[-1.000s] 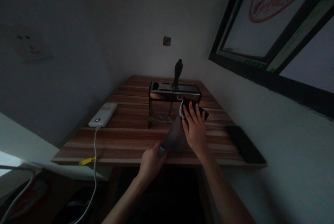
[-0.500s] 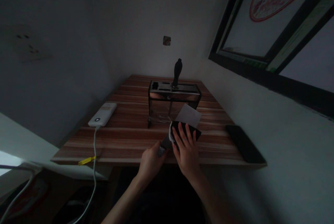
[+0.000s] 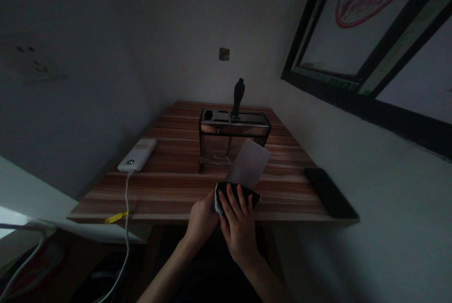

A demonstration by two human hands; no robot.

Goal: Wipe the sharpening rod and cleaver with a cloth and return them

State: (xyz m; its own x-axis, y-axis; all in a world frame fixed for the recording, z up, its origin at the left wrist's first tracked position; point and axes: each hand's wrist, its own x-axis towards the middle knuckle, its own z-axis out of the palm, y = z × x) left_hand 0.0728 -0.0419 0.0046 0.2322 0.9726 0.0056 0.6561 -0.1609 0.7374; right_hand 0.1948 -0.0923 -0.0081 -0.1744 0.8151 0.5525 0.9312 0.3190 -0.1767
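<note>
Knife is over the table, its long axis pointing forward-right from our left hand, which curls round its hidden handle; our right hand, nearly flat, covers cloth on it.

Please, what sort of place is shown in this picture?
Probably a room corner in a home, though I cannot be sure: a wood-grain table against plain walls, a knife holder on it, and a wall socket.

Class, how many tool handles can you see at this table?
1: the black handle rising from the top of the clear-sided stand. Another may be hidden at the lower end of the blade, by the left grip and black cloth.
</note>
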